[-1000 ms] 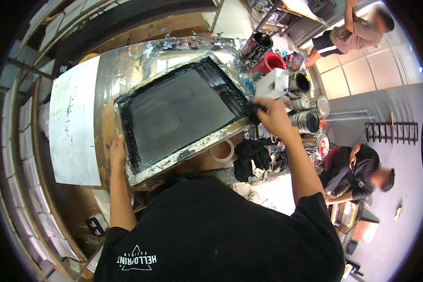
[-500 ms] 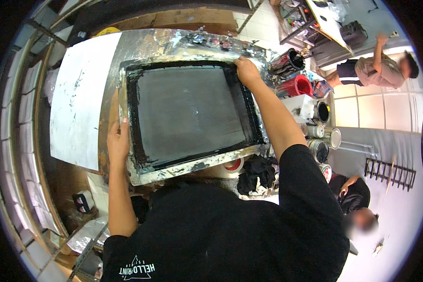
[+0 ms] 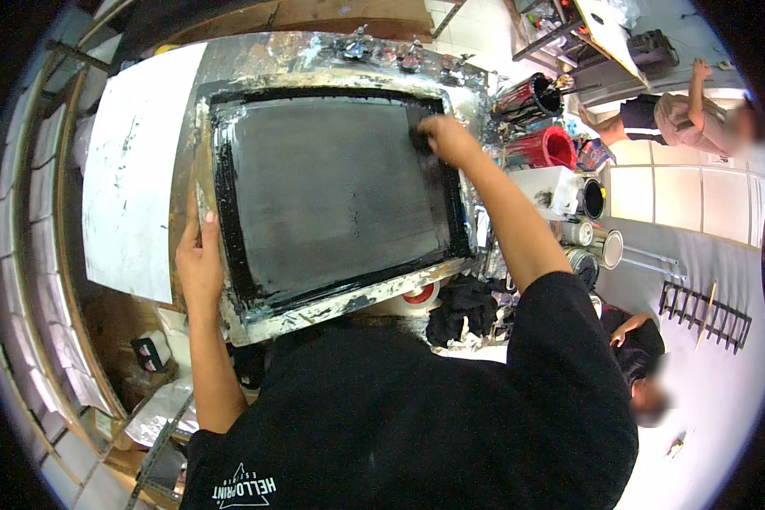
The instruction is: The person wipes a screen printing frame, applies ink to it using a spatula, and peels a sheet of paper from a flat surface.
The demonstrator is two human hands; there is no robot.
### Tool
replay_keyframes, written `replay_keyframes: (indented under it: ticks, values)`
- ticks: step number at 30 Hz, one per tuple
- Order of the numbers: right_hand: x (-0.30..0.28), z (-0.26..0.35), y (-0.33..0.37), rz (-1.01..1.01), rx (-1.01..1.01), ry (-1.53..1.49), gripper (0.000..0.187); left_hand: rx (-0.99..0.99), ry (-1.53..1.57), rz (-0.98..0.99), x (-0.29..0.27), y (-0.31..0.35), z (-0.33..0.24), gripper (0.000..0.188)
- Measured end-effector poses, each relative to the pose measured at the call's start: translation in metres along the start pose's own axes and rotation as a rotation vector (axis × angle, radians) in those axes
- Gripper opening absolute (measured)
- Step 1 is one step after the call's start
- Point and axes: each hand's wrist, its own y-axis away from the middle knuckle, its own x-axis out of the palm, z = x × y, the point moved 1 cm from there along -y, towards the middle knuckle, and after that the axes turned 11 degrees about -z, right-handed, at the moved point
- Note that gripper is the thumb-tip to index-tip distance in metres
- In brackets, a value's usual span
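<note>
A large rectangular screen-printing frame with dark ink-coated mesh (image 3: 336, 191) lies on a paint-smeared, foil-covered worktable (image 3: 255, 55). The left hand (image 3: 197, 259) clasps the frame's left rail, fingers wrapped over its edge. The right hand (image 3: 447, 138) is closed around a small dark pad (image 3: 420, 136), pressing it on the mesh at the upper right corner. A white paper sheet (image 3: 136, 170) lies just left of the frame. A red bucket (image 3: 546, 150) and open tins (image 3: 593, 200) crowd the right side. Pale tiled floor lies beyond, where two other people sit.
</note>
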Motion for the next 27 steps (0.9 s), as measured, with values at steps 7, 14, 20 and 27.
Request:
replay_keyframes:
  ticks: [7, 14, 20, 27]
  values:
    - [-0.037, 0.085, 0.169, 0.205, 0.064, -0.15, 0.033, -0.004, 0.003, -0.004, -0.004, -0.001, -0.008, 0.057]
    - [-0.06, 0.055, 0.097, -0.261, 0.181, -0.067, 0.025, 0.019, 0.005, 0.045, -0.004, -0.004, -0.028, 0.058]
    - [-0.023, 0.0, -0.019, -0.426, 0.083, 0.426, 0.017, 0.091, -0.067, 0.015, -0.002, -0.002, -0.037, 0.056]
    - [-0.001, -0.007, -0.016, -0.216, 0.11, 0.496, 0.022, 0.024, -0.027, 0.005, 0.0, 0.004, -0.032, 0.057]
